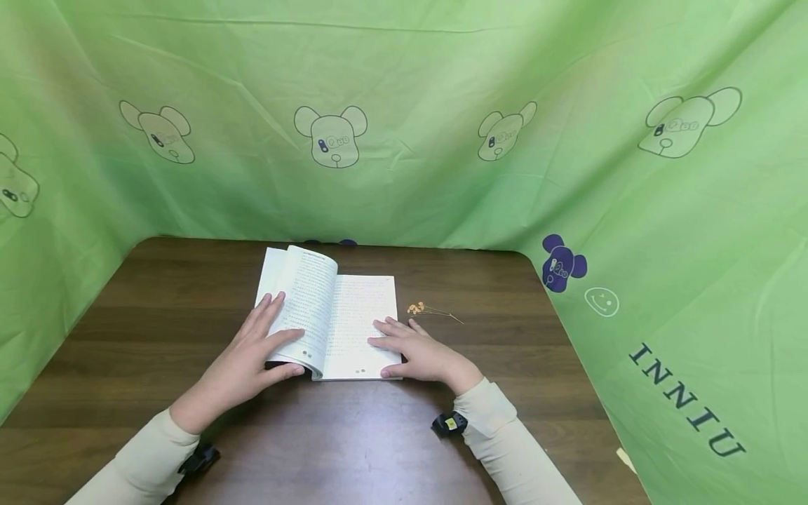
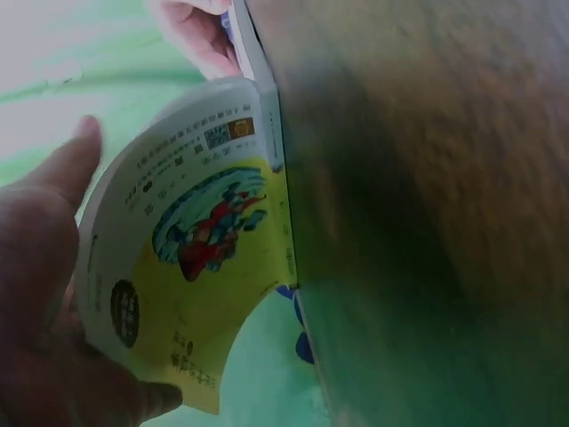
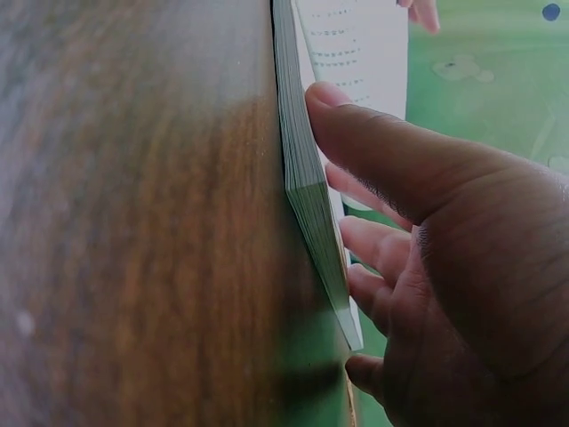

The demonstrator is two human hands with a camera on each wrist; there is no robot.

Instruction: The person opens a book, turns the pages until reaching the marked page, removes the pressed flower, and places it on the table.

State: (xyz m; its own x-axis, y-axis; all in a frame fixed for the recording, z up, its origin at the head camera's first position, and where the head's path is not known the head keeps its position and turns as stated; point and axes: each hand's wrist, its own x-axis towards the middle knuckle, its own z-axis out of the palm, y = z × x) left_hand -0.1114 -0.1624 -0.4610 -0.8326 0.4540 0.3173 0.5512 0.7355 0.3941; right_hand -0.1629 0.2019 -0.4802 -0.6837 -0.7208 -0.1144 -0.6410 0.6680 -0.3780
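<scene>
An opened book (image 1: pixel 362 315) with printed white pages lies on the table. Its left side is raised and bowed; the left wrist view shows the yellow-and-white outer cover (image 2: pixel 213 258) curving up off the wood. My left hand (image 1: pixel 243 361) holds this raised side at its outer edge, fingers spread over the pages and one fingertip against the cover's underside. On the right page rests my right hand (image 1: pixel 423 353), its fingers extended and thumb near the lower corner. The right wrist view shows that thumb (image 3: pixel 382 151) on top of the page block (image 3: pixel 307 151).
A small sprig of dried yellow flowers (image 1: pixel 416 308) lies right of the book, just beyond the right hand. Green printed cloth (image 1: pixel 404 203) hangs around the brown wooden table (image 1: pixel 353 449). A pale scrap (image 1: pixel 625 459) sits at the table's right edge.
</scene>
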